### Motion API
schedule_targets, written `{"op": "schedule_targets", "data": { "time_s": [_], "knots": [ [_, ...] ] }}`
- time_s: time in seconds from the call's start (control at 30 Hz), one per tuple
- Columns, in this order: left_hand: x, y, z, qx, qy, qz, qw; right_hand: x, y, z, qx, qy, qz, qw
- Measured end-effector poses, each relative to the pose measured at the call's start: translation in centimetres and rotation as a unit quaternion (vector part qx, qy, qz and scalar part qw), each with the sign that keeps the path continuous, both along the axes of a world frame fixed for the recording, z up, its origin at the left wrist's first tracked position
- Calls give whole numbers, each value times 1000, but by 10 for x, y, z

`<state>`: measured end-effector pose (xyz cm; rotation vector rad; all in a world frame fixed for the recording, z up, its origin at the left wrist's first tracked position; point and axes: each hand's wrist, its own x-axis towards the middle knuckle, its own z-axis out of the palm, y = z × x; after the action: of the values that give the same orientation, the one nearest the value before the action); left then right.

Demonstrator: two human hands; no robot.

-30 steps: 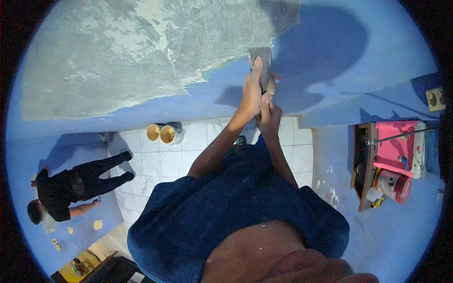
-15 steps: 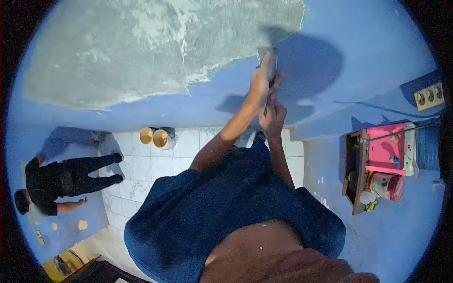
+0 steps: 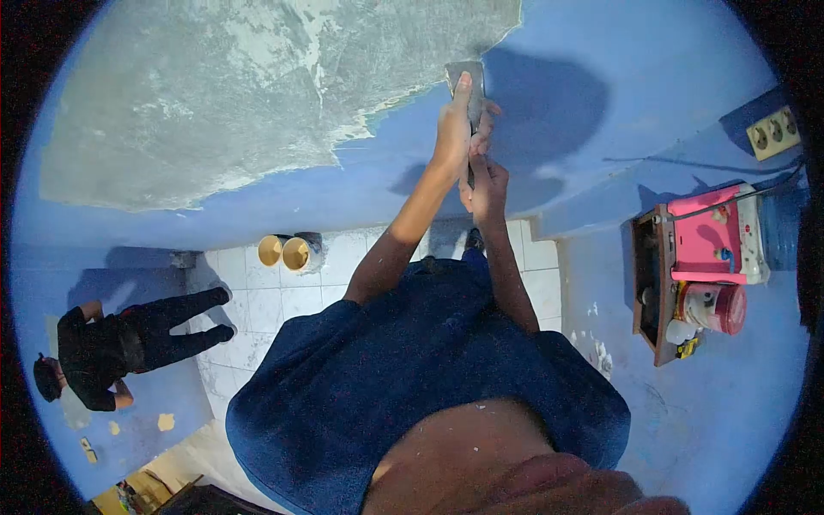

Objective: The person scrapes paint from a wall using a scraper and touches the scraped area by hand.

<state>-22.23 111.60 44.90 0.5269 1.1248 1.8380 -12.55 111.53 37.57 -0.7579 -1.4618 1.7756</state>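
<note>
Both of my hands grip one scraper (image 3: pixel 475 96), a flat grey blade with a dark handle. My left hand (image 3: pixel 455 130) is closed around its upper part, its thumb pressed along the blade. Lower down, my right hand (image 3: pixel 487 190) is wrapped around the handle. The blade's top edge lies at the ragged border between a bare grey patch (image 3: pixel 215 103) and the blue painted wall (image 3: pixel 584 154). Some fingers are hidden behind the tool.
Two pale buckets (image 3: pixel 296 254) stand on the white tiled floor (image 3: pixel 300 300) by the wall. At left another person (image 3: pixel 107 348) in dark clothes faces a wall. A wooden shelf (image 3: pixel 657 292) with a pink rack (image 3: pixel 704 240) and tub is at right, below a socket strip (image 3: pixel 772 133).
The scraper and both hands have shifted up and left in view, with the blade closer along the patch border. The other person's lower arm has bent inward. The view has tilted slightly.
</note>
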Motion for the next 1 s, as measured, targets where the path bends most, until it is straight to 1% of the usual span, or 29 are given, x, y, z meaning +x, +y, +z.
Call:
{"op": "schedule_targets", "data": {
  "time_s": [0.07, 0.17, 0.2, 0.23, 0.3, 0.33, 0.4, 0.47, 0.57, 0.67, 0.77, 0.83, 0.9, 0.93, 1.0],
  "knots": [
    [-2, 1, -2, -14, 23, 8, 1000, -1, -4, 8, -63, -12, 6, 998],
    [-4, 3, -4, -27, 76, 39, 996, -9, -1, -13, -63, 52, 13, 997],
    [-4, 4, -4, -43, 81, 44, 995, -11, 2, -28, 46, 29, -2, 999],
    [-3, 5, -4, -57, 86, 50, 993, -13, 6, -47, 155, 4, -17, 988],
    [-4, 5, -5, -72, 90, 55, 992, -19, 8, -67, 279, -22, -57, 958],
    [-5, 5, -6, -70, 90, 55, 992, -24, 8, -76, 298, -22, -82, 951],
    [-8, 9, -5, -66, 89, 54, 992, -29, 11, -75, 266, 6, -87, 960],
    [-7, 9, -3, -68, 83, 56, 993, -25, 7, -67, 151, 46, -50, 986],
    [-5, 13, -7, -72, 71, 69, 992, -20, -4, -28, -47, 70, -39, 996],
    [-1, 13, -2, -73, 56, 72, 993, -15, -5, -21, -5, 19, -52, 998],
    [4, 9, 8, -60, 35, 56, 996, -5, 1, -34, 179, -42, -70, 980],
    [3, 12, -1, -44, 39, 56, 997, -5, 12, -60, 238, -64, -75, 966],
    [3, 11, -12, -38, 52, 61, 996, -5, 12, -56, 175, -66, -63, 980],
    [1, 11, -18, -40, 63, 67, 995, -4, 7, -51, 81, -56, -47, 994],
    [-1, 14, -10, -41, 66, 73, 994, -6, 11, -50, 116, -51, -38, 991]
  ]
}}
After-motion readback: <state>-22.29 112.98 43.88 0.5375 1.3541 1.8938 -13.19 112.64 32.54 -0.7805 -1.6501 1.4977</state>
